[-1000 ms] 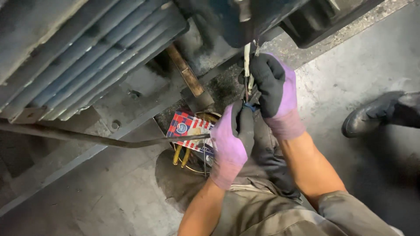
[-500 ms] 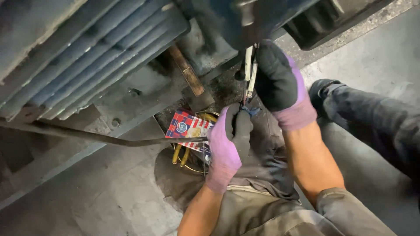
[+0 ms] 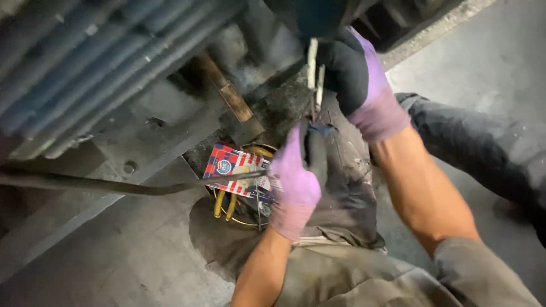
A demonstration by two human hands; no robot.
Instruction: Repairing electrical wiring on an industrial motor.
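Observation:
I am crouched under a grey machine, wearing purple gloves with black palms. My right hand [image 3: 359, 79] is raised to the machine's underside and closed around two pale strips [image 3: 313, 67] that hang down from it. My left hand [image 3: 297, 181] is just below. Its fingers pinch the lower end of the strips, where a small blue piece [image 3: 324, 129] shows. What the strips join to above is hidden in the dark.
A red, white and blue carton [image 3: 232, 166] lies on a round pan with yellow-handled tools [image 3: 223, 204]. A dark bent bar [image 3: 114, 185] runs in from the left. A wooden handle [image 3: 226, 92] slants under the ribbed housing [image 3: 85, 68]. Another person's dark-trousered leg [image 3: 483, 142] is at the right.
The view has tipped and closed in on my hands, which keep their hold on the strips. The other person's shoe and leg moved in from the right toward my right arm.

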